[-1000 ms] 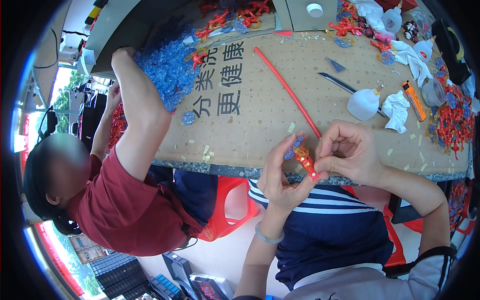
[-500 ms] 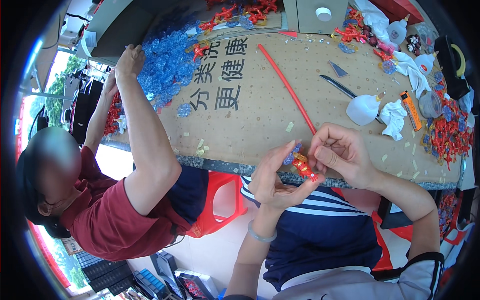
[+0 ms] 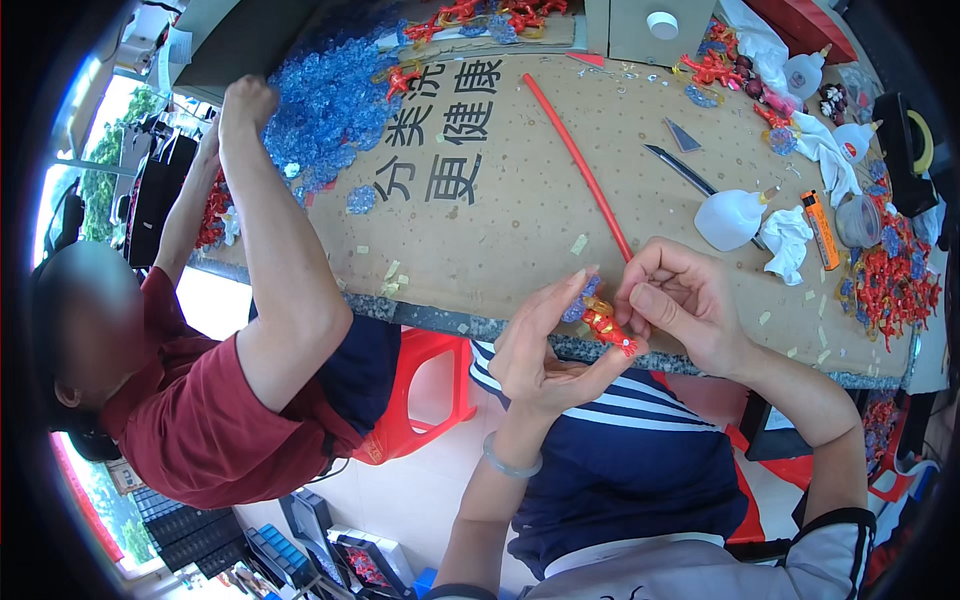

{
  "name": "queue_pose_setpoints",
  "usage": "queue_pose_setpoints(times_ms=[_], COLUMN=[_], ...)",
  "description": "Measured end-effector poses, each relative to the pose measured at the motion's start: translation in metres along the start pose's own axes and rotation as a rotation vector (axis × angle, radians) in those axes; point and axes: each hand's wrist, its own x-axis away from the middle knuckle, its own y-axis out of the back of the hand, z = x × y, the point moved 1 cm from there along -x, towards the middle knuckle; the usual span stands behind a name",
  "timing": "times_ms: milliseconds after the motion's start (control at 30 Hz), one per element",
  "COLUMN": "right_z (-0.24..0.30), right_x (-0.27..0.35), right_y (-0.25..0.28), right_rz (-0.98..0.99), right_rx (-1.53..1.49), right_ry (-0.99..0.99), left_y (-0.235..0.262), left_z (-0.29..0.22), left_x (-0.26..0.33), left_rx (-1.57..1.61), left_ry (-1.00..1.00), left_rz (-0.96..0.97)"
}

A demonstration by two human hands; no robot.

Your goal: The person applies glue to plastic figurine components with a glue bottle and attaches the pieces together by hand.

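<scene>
Just over the table's near edge, my left hand grips a small red figurine with gold parts and a clear blue-violet base, between thumb and fingers. The base points up toward my fingertips; the red end rests by my thumb. My right hand is closed in a pinch at the figurine's right side. What its fingertips hold, if anything, is too small to make out. A long red stick lies on the table, its near end close behind my right hand.
A co-worker in a dark red shirt sits at left, arms reaching toward a heap of clear blue pieces. At right lie a white squeeze bottle, crumpled tissue, an orange box cutter, a black pen-like tool and piled red figurines.
The view has shifted slightly. My hands keep nearly the same hold around the figurine. The co-worker's raised hand has moved a little.
</scene>
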Motion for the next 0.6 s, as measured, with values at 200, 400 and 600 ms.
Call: queue_pose_setpoints(times_ms=[200, 400, 600], right_z=[-0.003, -0.001, -0.002], right_x=[0.009, 0.010, 0.010], right_y=[-0.007, -0.010, -0.016], right_rz=[-0.053, -0.033, -0.004], right_rx=[0.387, 0.318, 0.439], right_ry=[0.361, 0.417, 0.466], left_y=[0.008, 0.027, 0.034], left_z=[-0.006, -0.010, -0.021], left_x=[-0.001, 0.003, 0.015], left_rx=[0.252, 1.220, 1.423], left_ry=[0.089, 0.755, 0.686], left_rz=[-0.109, 0.053, 0.104])
